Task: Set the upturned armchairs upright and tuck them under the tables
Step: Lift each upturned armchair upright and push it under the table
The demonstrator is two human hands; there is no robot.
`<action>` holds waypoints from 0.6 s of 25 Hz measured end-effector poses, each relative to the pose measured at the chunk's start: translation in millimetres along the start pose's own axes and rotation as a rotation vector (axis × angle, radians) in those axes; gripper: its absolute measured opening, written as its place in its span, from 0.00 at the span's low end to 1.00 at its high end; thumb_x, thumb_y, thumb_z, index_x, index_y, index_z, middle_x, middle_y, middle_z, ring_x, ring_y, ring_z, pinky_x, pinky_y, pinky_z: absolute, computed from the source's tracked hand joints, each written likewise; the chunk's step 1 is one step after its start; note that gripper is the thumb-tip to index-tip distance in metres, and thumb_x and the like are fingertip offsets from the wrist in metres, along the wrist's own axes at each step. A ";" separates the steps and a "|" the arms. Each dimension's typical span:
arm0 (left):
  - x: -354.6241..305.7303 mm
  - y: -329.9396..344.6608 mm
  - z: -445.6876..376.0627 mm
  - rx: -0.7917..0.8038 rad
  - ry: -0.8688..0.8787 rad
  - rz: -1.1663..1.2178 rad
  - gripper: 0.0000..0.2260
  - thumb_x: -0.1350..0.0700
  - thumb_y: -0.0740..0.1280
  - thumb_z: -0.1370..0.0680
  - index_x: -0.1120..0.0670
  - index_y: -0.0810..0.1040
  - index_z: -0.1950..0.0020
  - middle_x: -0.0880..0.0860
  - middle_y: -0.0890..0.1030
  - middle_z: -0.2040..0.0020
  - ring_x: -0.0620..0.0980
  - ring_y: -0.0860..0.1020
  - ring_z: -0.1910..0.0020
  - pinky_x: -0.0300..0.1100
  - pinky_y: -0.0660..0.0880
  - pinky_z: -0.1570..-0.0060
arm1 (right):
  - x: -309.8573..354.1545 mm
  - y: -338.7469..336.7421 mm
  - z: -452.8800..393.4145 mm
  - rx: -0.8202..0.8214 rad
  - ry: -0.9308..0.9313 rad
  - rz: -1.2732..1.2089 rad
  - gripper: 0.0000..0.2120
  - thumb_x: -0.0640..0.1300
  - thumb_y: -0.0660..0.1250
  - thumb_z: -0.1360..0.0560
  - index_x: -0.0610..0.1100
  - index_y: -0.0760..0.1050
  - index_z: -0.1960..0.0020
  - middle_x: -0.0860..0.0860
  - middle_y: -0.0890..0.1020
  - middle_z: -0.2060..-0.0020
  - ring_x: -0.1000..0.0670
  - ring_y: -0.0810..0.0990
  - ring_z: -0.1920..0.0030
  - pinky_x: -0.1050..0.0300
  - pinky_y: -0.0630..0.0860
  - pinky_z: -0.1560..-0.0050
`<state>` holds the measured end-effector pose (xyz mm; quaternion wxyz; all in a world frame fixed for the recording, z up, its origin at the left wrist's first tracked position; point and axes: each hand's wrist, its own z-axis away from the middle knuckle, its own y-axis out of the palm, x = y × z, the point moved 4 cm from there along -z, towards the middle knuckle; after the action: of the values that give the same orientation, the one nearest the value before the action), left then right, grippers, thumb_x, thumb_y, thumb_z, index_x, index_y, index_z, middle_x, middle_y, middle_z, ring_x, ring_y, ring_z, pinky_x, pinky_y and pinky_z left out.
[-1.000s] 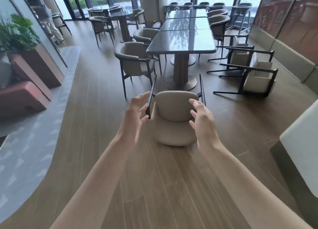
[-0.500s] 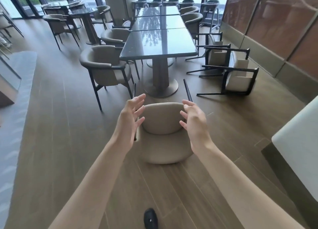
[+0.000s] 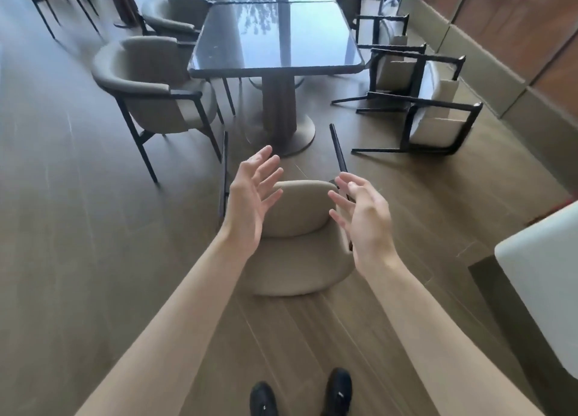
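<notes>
A beige armchair [image 3: 297,246] lies tipped on its back on the wooden floor just ahead of me, its two black legs pointing toward the dark table [image 3: 275,34]. My left hand [image 3: 250,203] hovers over the chair's left side with fingers spread, holding nothing. My right hand [image 3: 362,218] hovers over the right side, fingers relaxed and spread, close to the right chair leg. Two more upturned armchairs lie on their sides to the right of the table, the nearer one [image 3: 438,124] and a farther one [image 3: 391,68].
An upright armchair [image 3: 156,87] stands at the table's left side, another [image 3: 175,12] behind it. The table's round pedestal base [image 3: 281,134] sits just beyond the fallen chair. A white counter corner [image 3: 544,284] juts in at right. My black shoes [image 3: 300,393] show at the bottom.
I have stepped closer to the fallen armchair and the view has tilted down. Both hands stay spread above its sides, touching nothing.
</notes>
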<state>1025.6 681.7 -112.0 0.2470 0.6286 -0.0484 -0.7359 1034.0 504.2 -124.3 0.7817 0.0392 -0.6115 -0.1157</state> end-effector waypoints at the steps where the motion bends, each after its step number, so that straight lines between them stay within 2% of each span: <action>1: 7.5 2.7 -10.0 -0.012 -0.012 0.033 0.27 0.43 0.61 0.28 0.48 0.77 0.30 0.48 0.81 0.33 0.47 0.80 0.35 0.47 0.74 0.35 | -3.6 -1.6 -13.0 -0.006 0.011 -0.002 0.14 0.43 0.55 0.16 0.52 0.80 0.43 0.53 0.83 0.41 0.54 0.84 0.44 0.53 0.79 0.44; 4: 31.6 5.8 -40.9 -0.084 -0.024 0.120 0.25 0.43 0.61 0.26 0.49 0.78 0.31 0.50 0.81 0.33 0.48 0.81 0.36 0.50 0.74 0.34 | -18.6 -4.1 -57.1 0.010 0.043 -0.020 0.14 0.42 0.56 0.16 0.50 0.80 0.44 0.52 0.84 0.42 0.54 0.84 0.45 0.53 0.80 0.44; 9: 81.1 -6.7 -73.0 -0.224 0.020 0.238 0.24 0.45 0.58 0.21 0.51 0.75 0.28 0.52 0.80 0.32 0.50 0.81 0.36 0.51 0.74 0.35 | -61.1 -6.4 -105.9 0.070 0.113 -0.048 0.12 0.43 0.57 0.17 0.49 0.80 0.44 0.51 0.84 0.42 0.53 0.85 0.44 0.51 0.80 0.43; 15: 191.4 -48.3 -116.1 -0.321 -0.095 0.409 0.22 0.46 0.55 0.18 0.53 0.77 0.30 0.53 0.82 0.34 0.52 0.81 0.36 0.52 0.73 0.34 | -172.1 -29.0 -149.6 0.031 0.224 -0.079 0.12 0.42 0.58 0.16 0.48 0.80 0.43 0.51 0.85 0.44 0.52 0.85 0.43 0.48 0.79 0.41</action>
<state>1104.3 670.4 -326.7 0.4849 0.5232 -0.0686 -0.6974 1135.7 503.5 -330.4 0.8393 0.0880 -0.5201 -0.1316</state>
